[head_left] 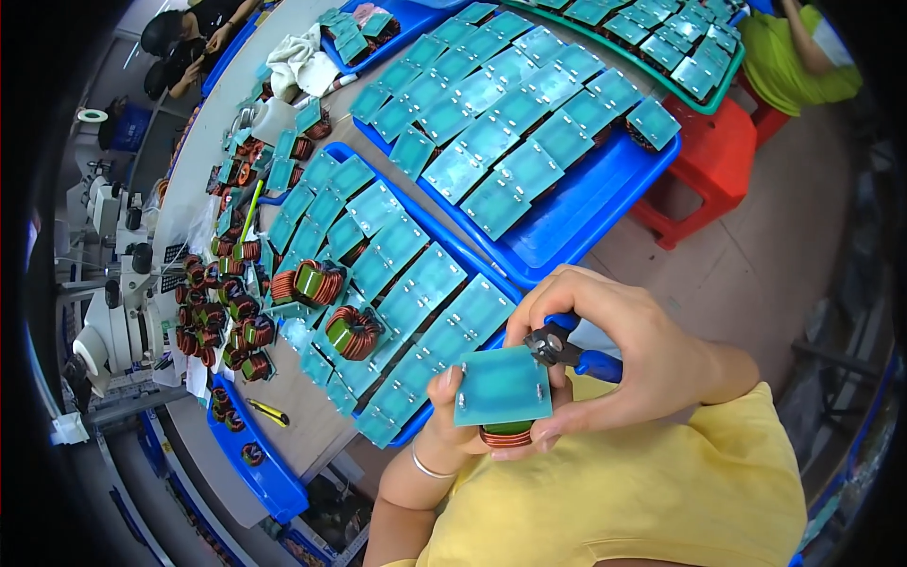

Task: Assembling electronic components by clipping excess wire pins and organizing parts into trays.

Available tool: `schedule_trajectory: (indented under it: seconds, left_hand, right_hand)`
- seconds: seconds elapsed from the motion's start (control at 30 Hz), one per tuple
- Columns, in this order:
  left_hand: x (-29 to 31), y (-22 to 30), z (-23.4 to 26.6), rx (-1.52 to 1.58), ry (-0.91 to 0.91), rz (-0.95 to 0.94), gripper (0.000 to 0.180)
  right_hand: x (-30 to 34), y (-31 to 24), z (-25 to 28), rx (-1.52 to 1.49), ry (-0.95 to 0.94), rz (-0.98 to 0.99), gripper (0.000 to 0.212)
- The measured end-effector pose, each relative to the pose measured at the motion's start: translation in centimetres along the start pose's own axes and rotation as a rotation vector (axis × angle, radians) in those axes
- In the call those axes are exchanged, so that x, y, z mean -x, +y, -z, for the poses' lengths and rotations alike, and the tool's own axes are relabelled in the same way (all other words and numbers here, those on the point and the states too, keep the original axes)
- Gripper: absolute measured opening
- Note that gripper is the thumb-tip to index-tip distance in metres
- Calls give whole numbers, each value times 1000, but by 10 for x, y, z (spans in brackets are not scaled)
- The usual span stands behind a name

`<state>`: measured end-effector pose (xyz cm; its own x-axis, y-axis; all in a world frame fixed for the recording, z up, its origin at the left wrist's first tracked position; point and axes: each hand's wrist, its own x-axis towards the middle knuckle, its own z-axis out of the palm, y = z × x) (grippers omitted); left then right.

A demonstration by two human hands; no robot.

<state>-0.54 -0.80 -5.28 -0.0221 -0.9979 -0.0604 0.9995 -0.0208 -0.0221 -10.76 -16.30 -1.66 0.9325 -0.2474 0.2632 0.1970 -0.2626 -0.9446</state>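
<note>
Close to my body, my left hand (442, 422) grips a copper-wound toroidal coil (508, 437) by its sides. A square blue-green board (501, 383) is fixed on the coil and faces up, with shiny solder joints near its edges. My right hand (638, 331) is closed around small side cutters (550, 348) with blue handles. Their dark jaws lie at the board's upper right corner; whether they touch it I cannot tell. My right thumb and lower fingers also rest near the coil's right side.
Blue trays (576, 227) hold rows of board-topped coils; a green tray (727, 80) stands farther right. Loose coils (222, 312) crowd the table's left side, near a yellow cutter knife (268, 413). A red stool (704, 170) stands right. Other people (189, 42) work beyond.
</note>
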Motion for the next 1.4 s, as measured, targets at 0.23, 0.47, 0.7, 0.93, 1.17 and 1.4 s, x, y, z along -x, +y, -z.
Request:
schedule_trajectory:
  seconds: [0.23, 0.47, 0.7, 0.93, 1.17, 1.4]
  left_hand:
    - [-2, 3, 12, -150, -101, -22, 93]
    - [1, 13, 25, -500, -73, 108, 99]
    - [5, 28, -6, -995, 211, 135, 87]
    - [-11, 32, -9, -639, 30, 251, 74]
    - [4, 65, -54, -1484, 333, -184, 72]
    - [-9, 170, -79, -2338, 582, -650, 24]
  right_hand:
    - [-5, -5, -1, -3, -18, -32, 58]
    - [-2, -4, -3, -157, 7, -39, 55]
    - [0, -1, 11, 95, -153, 123, 47]
    - [0, 4, 24, -104, -151, -354, 50]
    - [-4, 17, 71, 289, 26, -62, 40]
    - [-21, 44, 124, 902, -92, 49, 39]
